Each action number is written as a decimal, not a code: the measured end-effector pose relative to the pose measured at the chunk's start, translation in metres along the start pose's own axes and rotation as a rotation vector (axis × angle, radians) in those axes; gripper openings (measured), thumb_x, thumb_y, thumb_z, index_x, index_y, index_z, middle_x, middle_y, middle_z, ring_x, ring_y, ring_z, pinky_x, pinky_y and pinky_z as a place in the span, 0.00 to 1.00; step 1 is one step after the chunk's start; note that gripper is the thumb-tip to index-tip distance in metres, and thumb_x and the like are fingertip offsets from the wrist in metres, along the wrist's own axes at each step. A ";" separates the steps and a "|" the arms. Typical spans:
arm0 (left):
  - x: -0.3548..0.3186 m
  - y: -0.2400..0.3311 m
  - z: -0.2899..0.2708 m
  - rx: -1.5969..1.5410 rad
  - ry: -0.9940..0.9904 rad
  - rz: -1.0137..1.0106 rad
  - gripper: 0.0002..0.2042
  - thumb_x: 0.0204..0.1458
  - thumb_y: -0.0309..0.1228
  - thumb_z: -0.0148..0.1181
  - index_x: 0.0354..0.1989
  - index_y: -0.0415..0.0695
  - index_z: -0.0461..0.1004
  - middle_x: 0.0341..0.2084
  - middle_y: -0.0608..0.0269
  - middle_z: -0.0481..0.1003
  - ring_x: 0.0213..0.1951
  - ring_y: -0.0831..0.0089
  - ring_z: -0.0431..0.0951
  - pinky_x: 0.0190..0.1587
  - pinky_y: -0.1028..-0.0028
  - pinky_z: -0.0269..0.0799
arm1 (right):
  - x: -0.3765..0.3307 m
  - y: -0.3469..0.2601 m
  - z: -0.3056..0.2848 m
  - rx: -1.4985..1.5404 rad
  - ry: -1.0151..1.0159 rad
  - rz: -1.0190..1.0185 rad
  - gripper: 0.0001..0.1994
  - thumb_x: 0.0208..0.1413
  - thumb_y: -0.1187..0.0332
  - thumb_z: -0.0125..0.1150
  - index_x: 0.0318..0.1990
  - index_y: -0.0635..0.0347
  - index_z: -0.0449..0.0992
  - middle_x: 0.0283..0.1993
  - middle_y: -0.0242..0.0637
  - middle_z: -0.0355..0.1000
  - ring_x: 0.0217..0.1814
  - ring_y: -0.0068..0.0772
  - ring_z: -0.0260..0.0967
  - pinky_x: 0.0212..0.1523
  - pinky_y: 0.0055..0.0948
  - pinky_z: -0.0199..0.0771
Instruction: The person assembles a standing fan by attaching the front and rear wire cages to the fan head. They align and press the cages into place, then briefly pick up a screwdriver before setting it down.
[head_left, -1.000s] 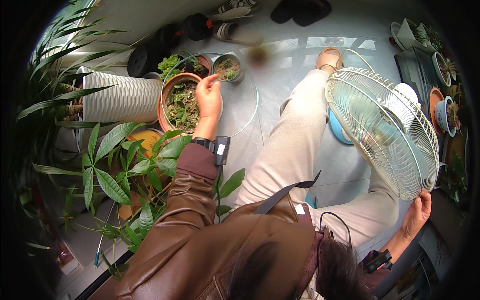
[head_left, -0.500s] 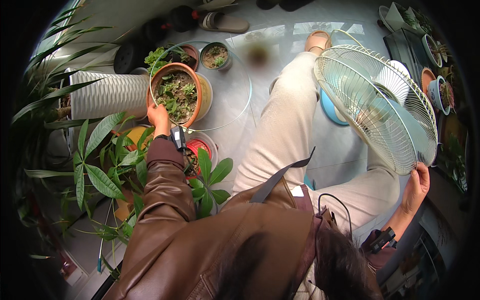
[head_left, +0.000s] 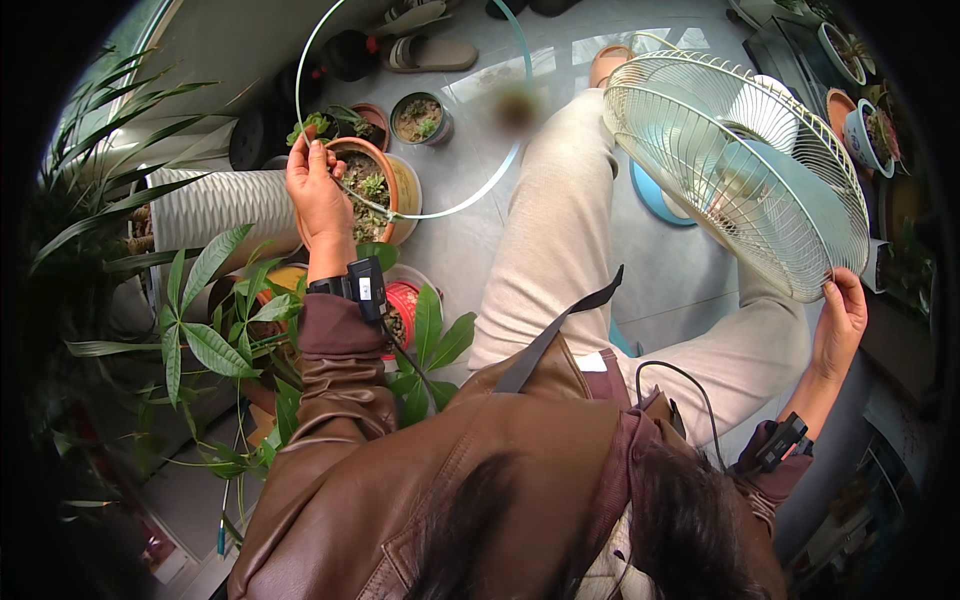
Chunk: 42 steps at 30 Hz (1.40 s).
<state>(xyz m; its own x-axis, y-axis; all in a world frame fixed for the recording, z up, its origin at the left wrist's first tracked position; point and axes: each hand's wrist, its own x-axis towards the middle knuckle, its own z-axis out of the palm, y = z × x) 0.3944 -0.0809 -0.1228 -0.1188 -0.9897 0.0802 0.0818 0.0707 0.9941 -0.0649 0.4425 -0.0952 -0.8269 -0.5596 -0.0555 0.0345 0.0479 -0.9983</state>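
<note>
Head view, from my fingers outward: my left hand is closed, fingers curled around the thin pale-green hoop, a plastic ring that looks like the rim band of a fan guard. I grip it at its lower left arc, right over the terracotta pot of small succulents; from there the ring arcs up and across the grey floor, and its upper part runs out of the picture. My right hand is partly open, fingertips pinching the lower edge of the round wire fan guard, a pale metal cage held tilted above my right knee. Judgement on handling: the ring should be very light but springy and slim, likely to flex or twist if held at one point, so a second grip on the opposite arc would steady it. The wire guard looks stiff, light and awkwardly broad; the outer rim wire is the safe hold, not the fine spokes, which could bend. Beside my left wrist sit a ribbed white planter and broad green leaves.
</note>
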 end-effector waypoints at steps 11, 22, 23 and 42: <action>0.022 0.094 0.084 0.086 -0.442 0.208 0.15 0.61 0.25 0.61 0.56 0.38 0.74 0.32 0.71 0.73 0.28 0.85 0.67 0.30 0.83 0.63 | 0.011 0.009 0.021 0.026 0.039 -0.038 0.10 0.59 0.79 0.61 0.48 0.65 0.79 0.45 0.29 0.75 0.48 0.19 0.69 0.54 0.20 0.65; 0.029 0.123 0.123 0.636 -0.816 0.418 0.13 0.59 0.23 0.61 0.52 0.40 0.79 0.34 0.75 0.70 0.34 0.87 0.68 0.34 0.85 0.62 | 0.016 0.035 0.022 0.094 0.000 -0.125 0.09 0.58 0.78 0.62 0.46 0.64 0.79 0.43 0.29 0.76 0.45 0.19 0.70 0.50 0.20 0.69; 0.030 0.123 0.122 0.645 -0.835 0.435 0.13 0.58 0.23 0.61 0.52 0.40 0.79 0.33 0.75 0.69 0.34 0.86 0.68 0.35 0.84 0.63 | 0.014 0.037 0.021 0.087 -0.001 -0.126 0.09 0.57 0.78 0.62 0.45 0.65 0.79 0.42 0.29 0.77 0.44 0.19 0.71 0.51 0.21 0.69; 0.019 0.072 0.211 0.734 -1.005 0.308 0.15 0.55 0.24 0.65 0.52 0.42 0.79 0.35 0.68 0.76 0.38 0.79 0.72 0.45 0.77 0.69 | -0.013 0.017 0.030 0.055 -0.117 0.010 0.07 0.56 0.78 0.62 0.42 0.64 0.79 0.40 0.28 0.76 0.43 0.18 0.70 0.50 0.19 0.68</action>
<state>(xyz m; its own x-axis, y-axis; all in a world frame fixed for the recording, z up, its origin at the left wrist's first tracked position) 0.1894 -0.0681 -0.0345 -0.9101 -0.4142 0.0128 -0.2853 0.6486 0.7056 -0.0368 0.4259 -0.1119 -0.7554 -0.6521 -0.0641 0.0758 0.0103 -0.9971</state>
